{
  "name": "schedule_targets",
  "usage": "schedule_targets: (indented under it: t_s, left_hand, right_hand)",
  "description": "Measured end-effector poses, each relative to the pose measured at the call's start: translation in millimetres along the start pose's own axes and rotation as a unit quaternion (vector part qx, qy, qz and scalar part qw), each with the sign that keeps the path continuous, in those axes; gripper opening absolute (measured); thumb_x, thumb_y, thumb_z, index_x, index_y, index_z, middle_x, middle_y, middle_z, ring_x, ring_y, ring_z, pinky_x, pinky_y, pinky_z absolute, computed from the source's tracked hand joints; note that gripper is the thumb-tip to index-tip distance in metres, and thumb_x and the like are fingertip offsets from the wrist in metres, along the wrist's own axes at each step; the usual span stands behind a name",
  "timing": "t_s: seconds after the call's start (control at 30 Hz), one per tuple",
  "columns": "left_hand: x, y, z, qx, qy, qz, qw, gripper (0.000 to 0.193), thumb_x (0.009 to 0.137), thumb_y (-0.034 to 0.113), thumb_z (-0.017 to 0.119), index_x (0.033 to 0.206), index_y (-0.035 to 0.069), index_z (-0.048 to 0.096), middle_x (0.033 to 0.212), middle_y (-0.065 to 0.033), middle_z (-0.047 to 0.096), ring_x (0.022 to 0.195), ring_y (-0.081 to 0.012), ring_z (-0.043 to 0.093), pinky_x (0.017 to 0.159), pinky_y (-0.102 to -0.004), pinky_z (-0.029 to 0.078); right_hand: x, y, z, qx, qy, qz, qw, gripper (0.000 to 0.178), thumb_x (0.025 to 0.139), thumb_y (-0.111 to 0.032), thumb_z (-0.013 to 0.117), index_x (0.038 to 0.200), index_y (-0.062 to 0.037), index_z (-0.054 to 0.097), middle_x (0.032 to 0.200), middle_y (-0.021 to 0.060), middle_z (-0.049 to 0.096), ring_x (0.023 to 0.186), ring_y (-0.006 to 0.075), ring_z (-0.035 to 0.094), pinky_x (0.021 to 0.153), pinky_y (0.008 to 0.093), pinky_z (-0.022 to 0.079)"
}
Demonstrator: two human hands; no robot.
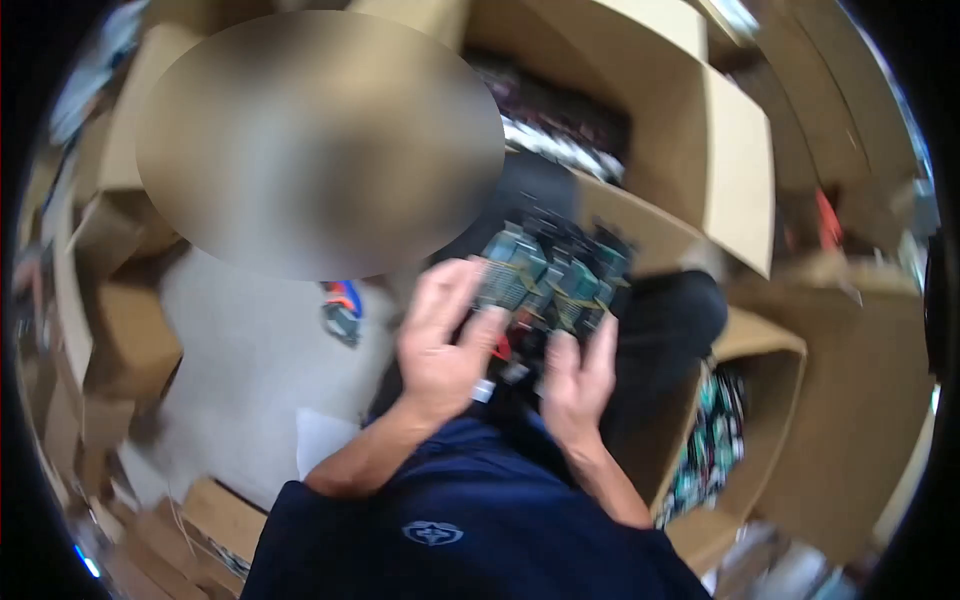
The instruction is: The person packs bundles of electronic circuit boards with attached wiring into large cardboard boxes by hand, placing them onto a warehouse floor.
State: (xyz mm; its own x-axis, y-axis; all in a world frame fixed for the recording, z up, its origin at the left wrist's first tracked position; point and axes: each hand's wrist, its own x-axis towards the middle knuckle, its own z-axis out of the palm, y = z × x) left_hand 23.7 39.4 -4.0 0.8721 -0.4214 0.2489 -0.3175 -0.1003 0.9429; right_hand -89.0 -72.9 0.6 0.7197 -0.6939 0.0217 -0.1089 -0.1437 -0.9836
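My left hand (436, 350) and my right hand (580, 385) grip a cluster of dark green and black flat pieces (540, 275) between them, over my lap. Motion smears the cluster, so I cannot make out its exact kind. The left fingers press on its left side, and the right thumb and fingers pinch its lower right edge. Near my left hand, a small red and grey piece (500, 347) and a white tag-like piece (483, 390) show below the cluster.
Ahead stands an open cardboard box (740, 165) with dark and whitish items inside. Another box (790, 365) at my right holds many green and black pieces. On the grey floor (230, 370) lie a red, blue and grey item (342, 312) and a white sheet (322, 440). Cardboard lines the left.
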Motion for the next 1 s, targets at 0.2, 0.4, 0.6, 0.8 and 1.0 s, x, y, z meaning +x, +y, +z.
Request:
schedule_targets:
  t_s: [0.2,0.4,0.6,0.8,1.0]
  left_hand:
    - [-2.4,-18.0,42.3,-0.053,-0.028,0.007,0.998,0.050,0.095,0.016,0.074,0.136,-0.009,0.059,0.128,-0.0188,0.060,0.116,-0.0260,0.059,0.102,-0.0334,0.046]
    - [-8.8,-0.5,25.9,-0.070,-0.034,-0.034,0.996,0.052,0.097,0.014,0.072,0.137,-0.013,0.055,0.133,-0.0223,0.056,0.120,-0.0276,0.058,0.104,-0.0344,0.046]
    - [79.8,33.8,43.8,-0.164,-0.072,0.018,0.984,0.059,0.096,0.016,0.073,0.141,-0.014,0.050,0.136,-0.0211,0.055,0.123,-0.0278,0.057,0.106,-0.0348,0.045]
    - [249.5,19.5,125.7,-0.158,-0.090,0.039,0.983,0.035,0.094,0.014,0.071,0.123,-0.005,0.065,0.112,-0.0166,0.066,0.103,-0.0205,0.063,0.091,-0.0333,0.050]
    - [343.9,-125.1,217.5,-0.240,-0.174,-0.201,0.934,0.014,0.098,0.006,0.065,0.108,0.001,0.072,0.097,-0.0045,0.073,0.077,-0.0087,0.065,0.071,-0.0270,0.055]
  right_hand:
    - [3.2,23.8,-22.1,0.116,0.039,0.007,0.992,0.074,0.103,-0.012,0.062,0.158,0.0075,0.017,0.137,0.0151,0.057,0.117,0.0190,0.061,0.101,0.0317,0.049]
    - [-6.3,4.3,-19.3,0.080,0.035,0.028,0.996,0.078,0.099,-0.007,0.066,0.157,0.0113,0.018,0.138,0.0172,0.056,0.120,0.0196,0.060,0.104,0.0321,0.048]
    - [78.8,-66.4,-40.2,-0.027,0.039,-0.072,0.996,0.061,0.100,-0.004,0.062,0.152,0.0088,0.031,0.126,0.0131,0.063,0.108,0.0152,0.062,0.094,0.0282,0.051]
    - [259.4,-72.2,-64.8,-0.029,0.029,-0.119,0.992,0.033,0.103,-0.019,0.062,0.125,0.0040,0.058,0.107,0.0061,0.069,0.088,0.0095,0.062,0.077,0.0258,0.053]
    - [415.6,78.8,-66.0,0.015,-0.024,0.037,0.999,0.032,0.100,-0.019,0.066,0.123,0.0017,0.062,0.104,0.0056,0.070,0.088,0.0109,0.062,0.080,0.0302,0.053]
